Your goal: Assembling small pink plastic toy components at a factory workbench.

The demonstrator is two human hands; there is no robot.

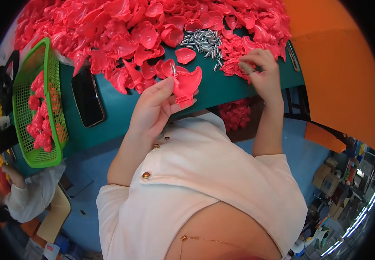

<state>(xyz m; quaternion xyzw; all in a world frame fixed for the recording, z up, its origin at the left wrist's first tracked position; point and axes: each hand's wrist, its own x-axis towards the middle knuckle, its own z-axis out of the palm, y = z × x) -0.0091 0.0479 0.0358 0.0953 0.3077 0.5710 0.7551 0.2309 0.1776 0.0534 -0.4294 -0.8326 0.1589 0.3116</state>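
In my left hand [155,104] is a pink plastic shell half [188,82], gripped between thumb and fingers, hollow side facing up. A small silver metal cylinder [174,70] stands at the shell's upper left edge. My right hand [262,71] is over a heap of small pink plastic pieces [235,56], its fingers curled and pressed together. What the right fingertips hold, if anything, is too small to make out. Silver metal cylinders [204,42] lie heaped left of those pieces. A loose pink shell half [185,55] rests between the two hands' areas.
Pink shell parts [109,30] are piled along the far side of the green table [122,117]. A black phone [87,99] and a green basket [22,108] with pink parts stand left. Tweezers [293,56] lie far right. Another person's sleeve [31,197] shows at lower left.
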